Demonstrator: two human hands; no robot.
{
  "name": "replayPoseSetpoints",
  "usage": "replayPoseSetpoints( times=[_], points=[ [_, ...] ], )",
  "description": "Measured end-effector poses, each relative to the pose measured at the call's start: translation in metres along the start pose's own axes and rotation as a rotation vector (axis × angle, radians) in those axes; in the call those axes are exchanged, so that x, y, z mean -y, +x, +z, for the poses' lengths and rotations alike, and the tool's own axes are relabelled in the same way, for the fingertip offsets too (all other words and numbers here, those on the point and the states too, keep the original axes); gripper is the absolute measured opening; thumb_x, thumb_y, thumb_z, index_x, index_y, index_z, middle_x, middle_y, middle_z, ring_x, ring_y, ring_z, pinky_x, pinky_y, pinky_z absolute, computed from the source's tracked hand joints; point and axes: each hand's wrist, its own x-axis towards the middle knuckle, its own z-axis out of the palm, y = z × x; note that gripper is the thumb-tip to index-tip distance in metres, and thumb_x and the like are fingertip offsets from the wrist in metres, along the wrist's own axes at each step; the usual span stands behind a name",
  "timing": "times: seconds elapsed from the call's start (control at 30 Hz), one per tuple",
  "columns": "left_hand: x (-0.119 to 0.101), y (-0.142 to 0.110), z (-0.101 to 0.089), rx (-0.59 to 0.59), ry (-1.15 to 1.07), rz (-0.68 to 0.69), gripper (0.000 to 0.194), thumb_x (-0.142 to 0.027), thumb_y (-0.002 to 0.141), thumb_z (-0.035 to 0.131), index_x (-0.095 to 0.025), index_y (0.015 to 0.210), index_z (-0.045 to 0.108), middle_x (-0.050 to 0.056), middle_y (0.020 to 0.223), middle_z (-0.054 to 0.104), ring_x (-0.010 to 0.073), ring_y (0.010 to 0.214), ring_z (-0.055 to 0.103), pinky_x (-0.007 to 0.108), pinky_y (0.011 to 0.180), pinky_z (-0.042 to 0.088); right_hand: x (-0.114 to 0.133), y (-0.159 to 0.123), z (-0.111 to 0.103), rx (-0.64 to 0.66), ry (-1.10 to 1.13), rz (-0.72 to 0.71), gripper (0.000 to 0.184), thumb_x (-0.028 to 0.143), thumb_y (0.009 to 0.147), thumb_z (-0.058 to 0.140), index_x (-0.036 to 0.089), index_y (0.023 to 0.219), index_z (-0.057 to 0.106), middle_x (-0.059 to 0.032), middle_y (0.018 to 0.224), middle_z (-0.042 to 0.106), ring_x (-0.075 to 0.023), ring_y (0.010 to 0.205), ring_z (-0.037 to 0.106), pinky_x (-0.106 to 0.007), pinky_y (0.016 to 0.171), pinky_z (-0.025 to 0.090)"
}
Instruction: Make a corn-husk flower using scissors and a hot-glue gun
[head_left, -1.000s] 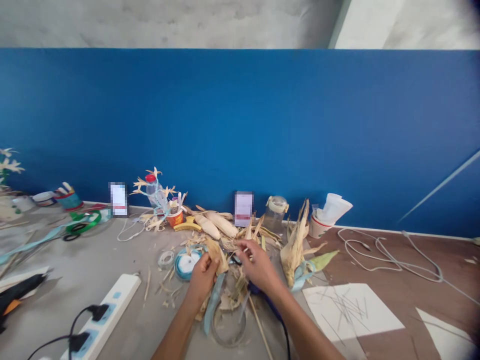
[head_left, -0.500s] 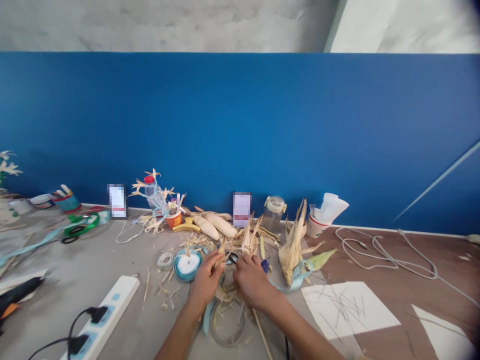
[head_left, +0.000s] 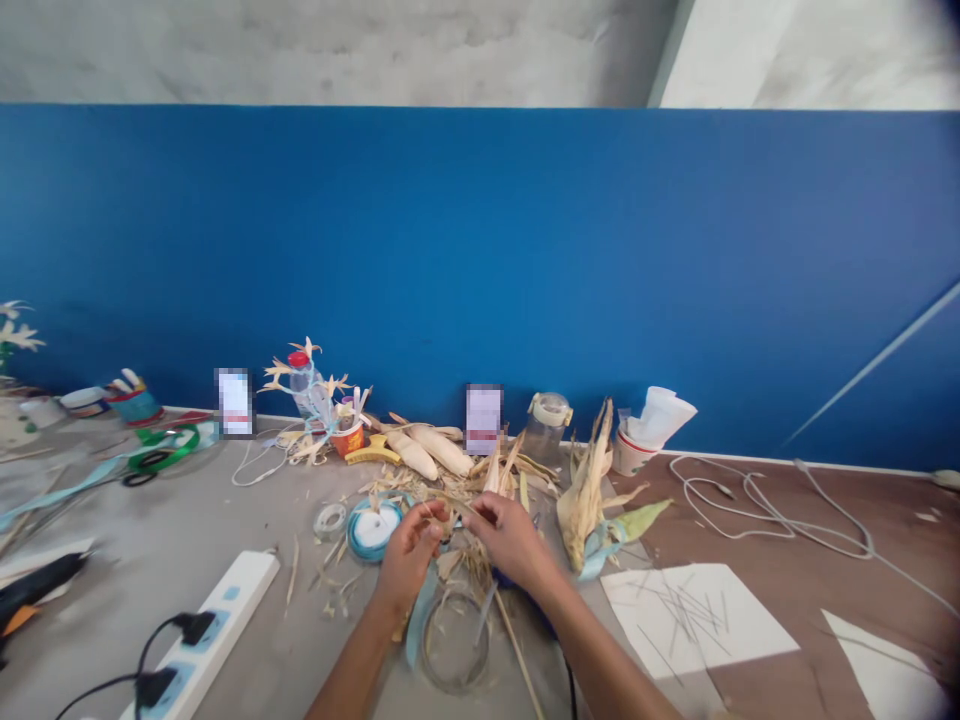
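Observation:
My left hand [head_left: 411, 550] is closed, with thumb and fingers pinched on a thin dry corn husk strip [head_left: 455, 506]. From the other side my right hand [head_left: 513, 540] pinches the same strip, the two sets of fingertips close together. Beneath my right hand, a dark blue object [head_left: 501, 578] is mostly hidden. Loose husk scraps [head_left: 463, 565] lie below the fingers. Nearer to me is a ring-shaped coil [head_left: 426, 650] on the table. A spool of blue ribbon [head_left: 375, 530] rests just left of my left hand, beside a roll of clear tape [head_left: 330, 519].
Corn husks [head_left: 442, 448] are heaped behind my hands, with a husk bundle [head_left: 587, 500] to the right. A power strip [head_left: 225, 610] and black glue gun [head_left: 41, 590] lie left. White paper [head_left: 697, 620] holds thin sticks. A lidded jar [head_left: 547, 425] stands behind.
My right hand has lifted and turned so its fingertips meet the strip beside my left fingers. The dark blue object has shifted towards me, under the right hand.

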Motion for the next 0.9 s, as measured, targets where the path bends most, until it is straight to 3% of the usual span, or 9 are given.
replayPoseSetpoints(
  times=[0.13, 0.37, 0.53, 0.9],
  points=[
    [0.000, 0.001, 0.000, -0.027, 0.034, -0.047, 0.035, -0.050, 0.066, 0.061, -0.016, 0.063, 0.056, -0.003, 0.052, 0.051, 0.0113, 0.050, 0.044, 0.024, 0.051, 0.036, 0.006, -0.003, 0.020, 0.044, 0.117, -0.018, 0.020, 0.025, 0.074, 0.049, 0.017, 0.056, 0.052, 0.0042, 0.053, 0.044, -0.0103, 0.054, 0.041, -0.021, 0.053, 0.029],
    [0.001, -0.001, -0.001, 0.000, -0.017, -0.106, 0.040, -0.055, 0.070, 0.056, -0.017, 0.056, 0.051, -0.003, 0.050, 0.049, 0.0118, 0.050, 0.043, 0.025, 0.053, 0.036, 0.000, 0.001, 0.027, 0.197, 0.462, 0.084, 0.032, 0.041, 0.077, 0.041, 0.018, 0.057, 0.050, 0.0039, 0.050, 0.044, -0.0094, 0.047, 0.038, -0.021, 0.048, 0.031],
    [0.001, -0.001, 0.001, -0.015, -0.058, -0.128, 0.040, -0.056, 0.066, 0.058, -0.017, 0.056, 0.051, -0.003, 0.051, 0.051, 0.0121, 0.051, 0.045, 0.025, 0.053, 0.037, -0.008, 0.003, 0.029, 0.142, 0.456, 0.107, 0.034, 0.043, 0.076, 0.045, 0.019, 0.053, 0.044, 0.0061, 0.046, 0.038, -0.0076, 0.044, 0.032, -0.021, 0.045, 0.027],
    [-0.002, 0.000, -0.003, -0.001, 0.113, -0.089, 0.040, -0.051, 0.069, 0.056, -0.019, 0.045, 0.052, -0.002, 0.044, 0.047, 0.0131, 0.048, 0.044, 0.026, 0.053, 0.035, -0.011, 0.004, 0.029, 0.061, 0.418, 0.091, 0.036, 0.043, 0.076, 0.044, 0.020, 0.050, 0.037, 0.0065, 0.046, 0.034, -0.0084, 0.046, 0.031, -0.022, 0.046, 0.025]
  ],
)
